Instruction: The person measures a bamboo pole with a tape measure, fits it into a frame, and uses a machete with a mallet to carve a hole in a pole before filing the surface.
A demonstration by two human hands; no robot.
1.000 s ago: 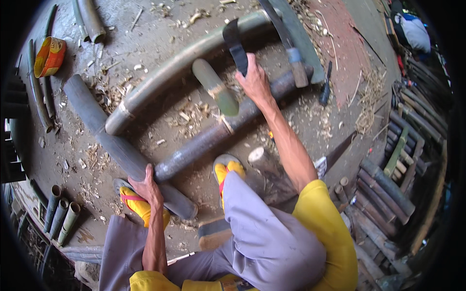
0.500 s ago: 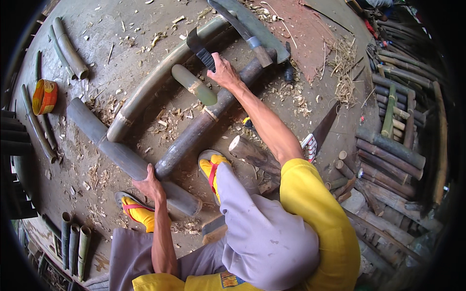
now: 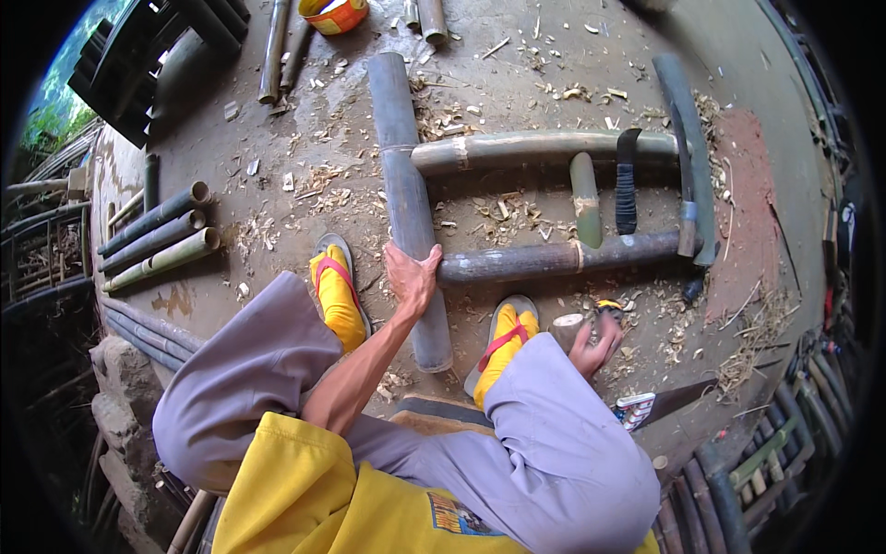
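Observation:
A bamboo frame lies on the ground before me. My left hand [image 3: 409, 275] is closed round its dark left crosspiece [image 3: 404, 198], where the near dark rail [image 3: 517, 263] meets it. Beyond runs the paler far rail [image 3: 544, 148], joined to the near one by a short green bamboo piece [image 3: 586, 198]. A knife with a black-wrapped handle [image 3: 627, 198] lies across the rails. By my right knee my right hand [image 3: 598, 346], slightly blurred, has its fingers apart beside a small yellow-and-black object [image 3: 609, 307] and the cut end of a log [image 3: 568, 320].
A longer blade [image 3: 684, 162] rests by the dark right crosspiece [image 3: 697, 166]. On the ground to the right is a handsaw [image 3: 678, 403]. Bamboo lengths [image 3: 161, 240] lie at left, near an orange-yellow container [image 3: 334, 15]. Wood chips are scattered about.
My right hand has let go of the black-handled knife, which now lies across the rails, and has come back near my knee. My left hand stays on the crosspiece; the view has turned.

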